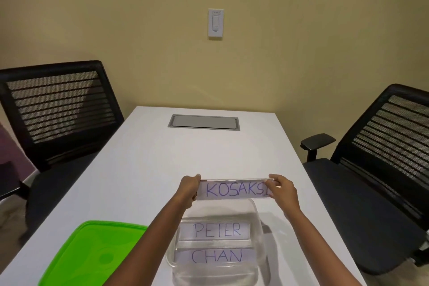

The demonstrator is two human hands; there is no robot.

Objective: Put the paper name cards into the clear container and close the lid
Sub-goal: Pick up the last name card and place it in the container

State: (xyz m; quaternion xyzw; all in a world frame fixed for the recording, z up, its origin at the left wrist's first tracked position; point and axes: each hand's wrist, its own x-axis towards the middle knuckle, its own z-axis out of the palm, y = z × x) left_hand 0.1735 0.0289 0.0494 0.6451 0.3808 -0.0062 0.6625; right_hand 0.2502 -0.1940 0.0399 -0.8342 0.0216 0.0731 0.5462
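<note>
A white paper name card reading KOSAKSI point(234, 189) is held upright above the far rim of the clear container point(257, 216). My left hand point(189, 189) pinches its left end and my right hand point(282, 190) pinches its right end. Inside the container stand two more cards, one reading PETER point(217, 230) and, nearer to me, one reading CHAN point(217, 256). The green lid point(92, 255) lies flat on the table to the left of the container, partly crossed by my left forearm.
The white table point(144, 169) has a grey cable hatch point(203, 121) near its far end. Black mesh office chairs stand on the left point(58, 104) and on the right point(383, 158). A light switch point(216, 23) is on the wall.
</note>
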